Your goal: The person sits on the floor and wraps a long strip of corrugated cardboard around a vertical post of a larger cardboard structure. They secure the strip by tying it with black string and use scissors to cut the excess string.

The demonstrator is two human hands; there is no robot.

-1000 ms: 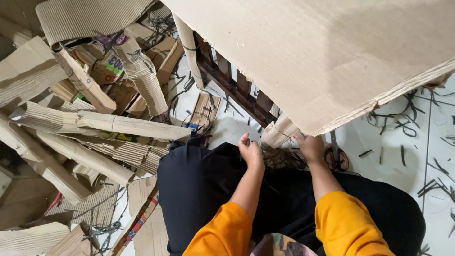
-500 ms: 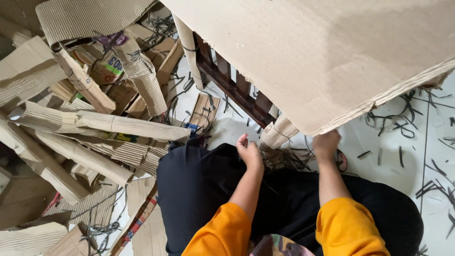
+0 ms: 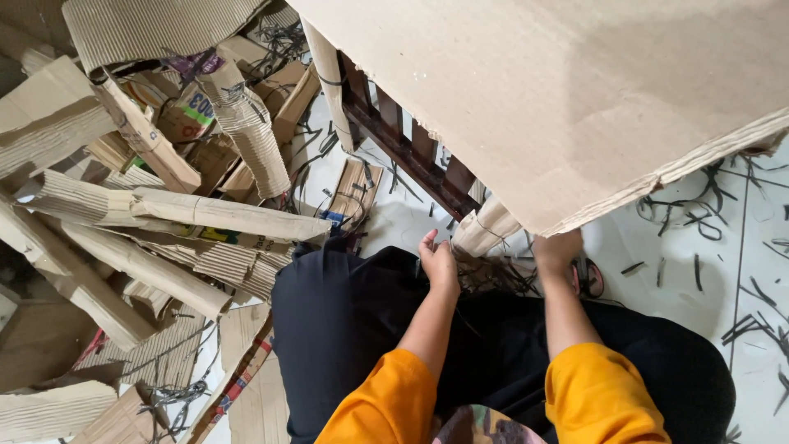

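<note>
The left hand (image 3: 440,265) is pinching dark strips (image 3: 493,275) beside a rolled cardboard tube (image 3: 486,226); the right hand (image 3: 557,249) is gripping the big cardboard sheet (image 3: 559,99) above. Finished rolls (image 3: 189,214) are piling leftward; sheet unrolled.

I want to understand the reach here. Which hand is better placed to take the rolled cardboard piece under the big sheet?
Probably the left hand: its fingers are right beside the rolled cardboard piece. The right hand is up against the big sheet's edge.

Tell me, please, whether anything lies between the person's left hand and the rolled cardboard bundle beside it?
Nothing visible does. The left hand sits just left of the rolled cardboard bundle, with only loose dark strips around it. The right hand is partly hidden under the large cardboard sheet.
</note>
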